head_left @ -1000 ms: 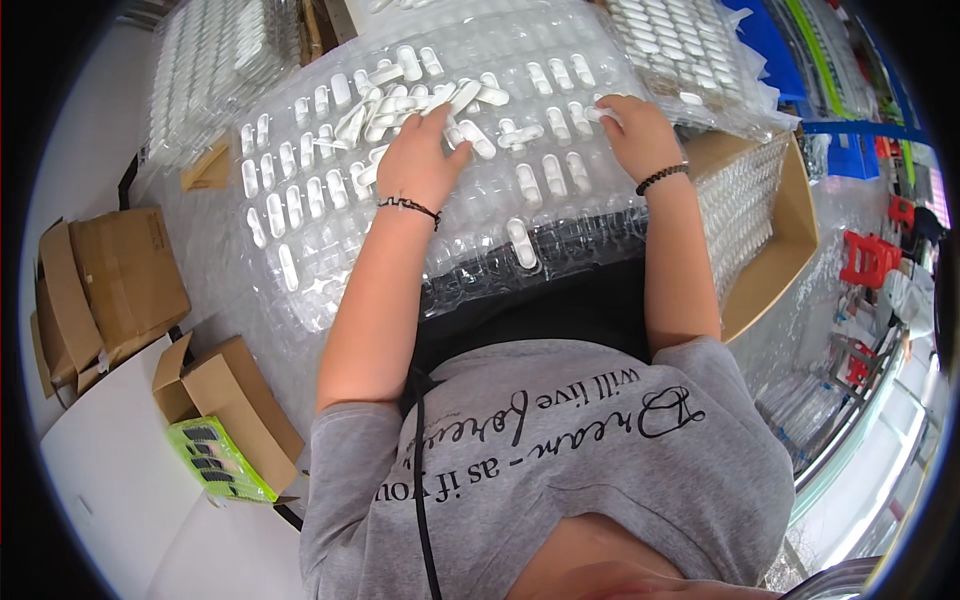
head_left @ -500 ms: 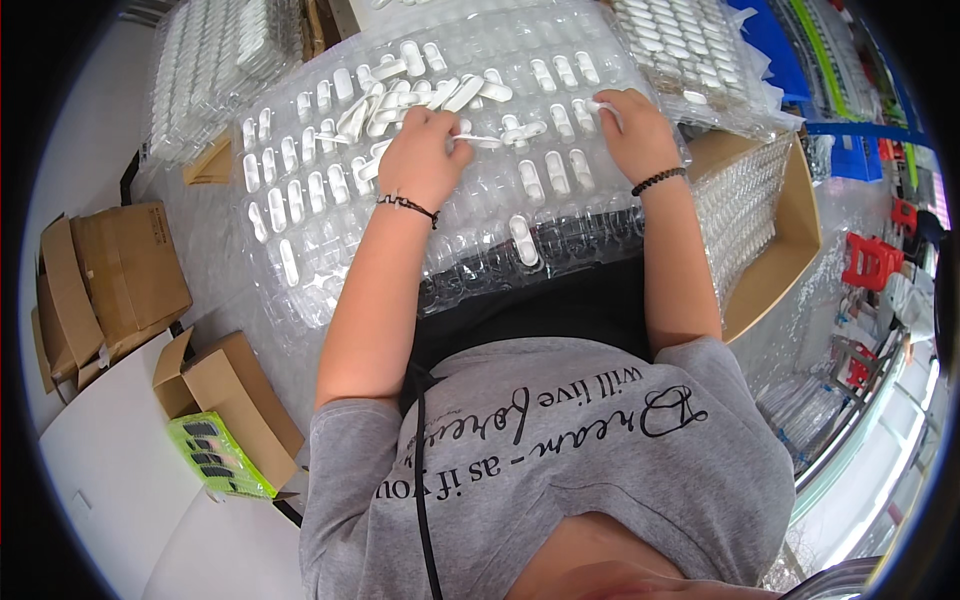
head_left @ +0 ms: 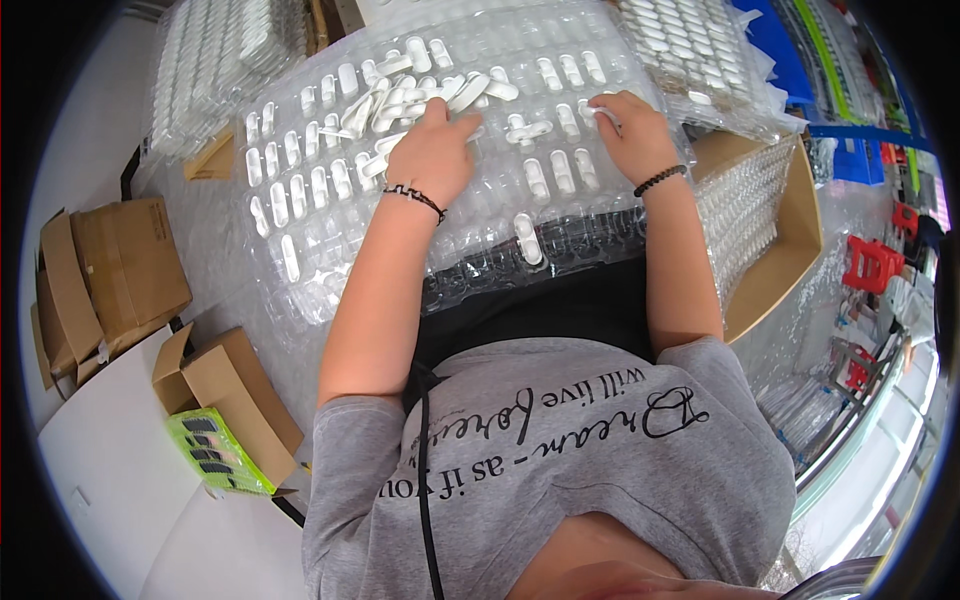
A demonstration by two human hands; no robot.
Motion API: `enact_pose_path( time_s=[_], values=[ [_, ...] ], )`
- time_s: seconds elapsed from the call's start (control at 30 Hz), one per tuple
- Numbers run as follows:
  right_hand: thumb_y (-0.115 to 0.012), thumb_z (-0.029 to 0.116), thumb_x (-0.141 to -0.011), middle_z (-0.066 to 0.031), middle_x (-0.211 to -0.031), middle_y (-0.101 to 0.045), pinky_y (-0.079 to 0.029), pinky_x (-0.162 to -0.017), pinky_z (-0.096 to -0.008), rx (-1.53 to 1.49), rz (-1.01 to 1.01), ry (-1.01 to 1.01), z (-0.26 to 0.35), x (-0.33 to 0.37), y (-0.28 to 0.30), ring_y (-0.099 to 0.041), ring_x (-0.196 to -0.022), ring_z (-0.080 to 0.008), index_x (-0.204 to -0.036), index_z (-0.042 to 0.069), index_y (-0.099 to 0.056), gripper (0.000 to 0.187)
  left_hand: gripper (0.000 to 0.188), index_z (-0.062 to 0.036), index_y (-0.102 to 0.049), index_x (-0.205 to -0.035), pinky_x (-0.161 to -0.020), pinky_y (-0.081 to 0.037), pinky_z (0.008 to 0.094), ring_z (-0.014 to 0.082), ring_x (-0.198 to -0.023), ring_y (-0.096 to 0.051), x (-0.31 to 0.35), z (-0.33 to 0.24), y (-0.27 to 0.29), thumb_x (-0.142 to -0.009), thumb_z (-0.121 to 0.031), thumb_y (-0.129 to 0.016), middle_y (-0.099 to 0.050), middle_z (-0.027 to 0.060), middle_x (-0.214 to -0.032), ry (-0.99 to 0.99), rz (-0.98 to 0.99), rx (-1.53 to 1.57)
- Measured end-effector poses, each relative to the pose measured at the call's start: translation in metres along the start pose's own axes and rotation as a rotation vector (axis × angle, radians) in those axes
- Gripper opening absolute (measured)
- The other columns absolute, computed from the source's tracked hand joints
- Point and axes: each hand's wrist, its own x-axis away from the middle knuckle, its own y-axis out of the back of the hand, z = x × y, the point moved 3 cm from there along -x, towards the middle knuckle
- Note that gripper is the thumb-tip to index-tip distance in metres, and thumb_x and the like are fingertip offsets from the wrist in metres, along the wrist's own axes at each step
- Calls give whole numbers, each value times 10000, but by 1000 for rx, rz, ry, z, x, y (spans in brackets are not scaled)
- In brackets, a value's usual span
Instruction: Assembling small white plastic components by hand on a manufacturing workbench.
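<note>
A clear plastic blister tray (head_left: 465, 225) lies in front of me, with small white oblong plastic parts (head_left: 561, 170) in some of its pockets. Loose parts of the same kind make a pile (head_left: 395, 100) on its far middle. My left hand (head_left: 432, 158) is at the pile's near right edge, index finger toward the parts and thumb held apart; its other fingers are mostly hidden. Over the tray's right side, my right hand (head_left: 636, 135) pinches a white oblong part (head_left: 594, 110) between thumb and index finger. Another loose part (head_left: 528, 131) lies crosswise between the hands.
Stacks of filled trays stand at the far left (head_left: 225, 70) and far right (head_left: 695, 45). An open carton (head_left: 790, 240) holding trays is to the right. Cardboard boxes (head_left: 125, 265) sit at left, and red stools (head_left: 872, 263) stand farther off at right.
My left hand has moved slightly, its index finger now stretched toward the pile and its thumb farther apart. The white part beside its thumb no longer shows clearly. My right hand has barely shifted.
</note>
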Motion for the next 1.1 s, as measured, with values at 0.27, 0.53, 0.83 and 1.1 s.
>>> enact_pose_path(
  time_s=[0.27, 0.53, 0.83, 1.1],
  values=[
    [-582, 124, -845, -68, -882, -637, -454, -747, -410, 3, 9, 16, -4, 2, -3, -620, -845, -277, -973, 133, -671, 156, 406, -232, -665, -1131, -882, -492, 369, 267, -1018, -608, -7, -9, 1, -822, -38, -486, -495, 85, -1224, -2, 126, -82],
    [-592, 134, -847, -85, -879, -643, -489, -712, -407, -35, -3, 10, -2, 3, 0, -622, -790, -297, -958, 124, -674, 139, 221, -140, -654, -1011, -803, -503, 392, 270, -955, -616, -35, -12, 10, -804, -68, -621, -533, 65, -1141, -335, 357, -204],
    [-594, 103, -847, -112, -895, -632, -500, -698, -369, -174, -21, -54, -6, 5, 0, -619, -763, -288, -987, 107, -671, 160, 144, -119, -630, -961, -775, -502, 386, 264, -940, -604, -38, -14, 8, -843, -64, -570, -571, 22, -1102, -482, 255, -263],
    [-613, 57, -833, -83, -884, -607, -480, -672, -322, -243, -121, -74, -3, 1, 11, -577, -675, -212, -998, 77, -671, 177, 228, -92, -591, -1079, -666, -493, 325, 245, -793, -628, -18, -9, 36, -882, -205, -604, -644, 67, -859, -218, -103, 294]
  ],
)
